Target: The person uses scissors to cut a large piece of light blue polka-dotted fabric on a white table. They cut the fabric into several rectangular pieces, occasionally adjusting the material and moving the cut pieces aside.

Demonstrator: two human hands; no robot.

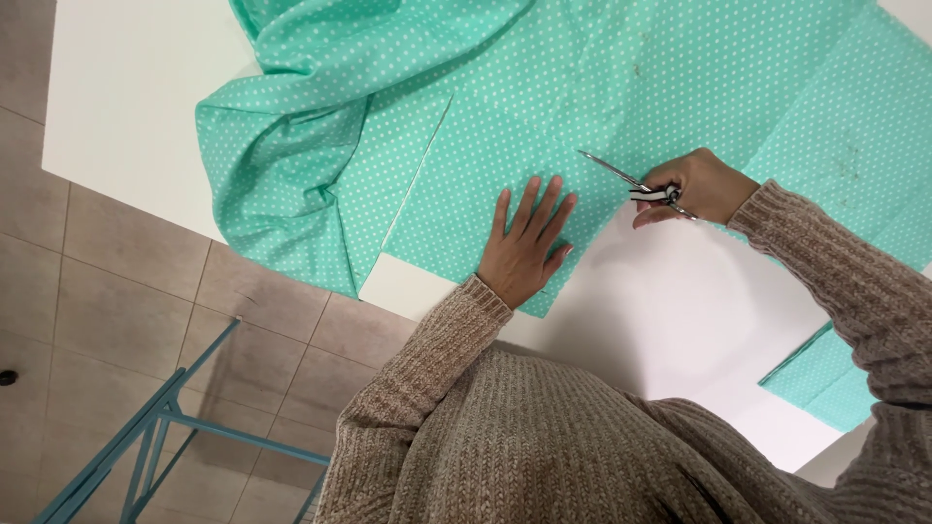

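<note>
While cut: one cloth [544,87], one scissors [636,184].

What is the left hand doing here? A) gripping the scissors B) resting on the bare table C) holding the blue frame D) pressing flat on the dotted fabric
D: the left hand lies palm down with fingers spread on the mint dotted fabric, while the right hand holds the scissors with their blades at the fabric's cut edge on the white table.
</note>
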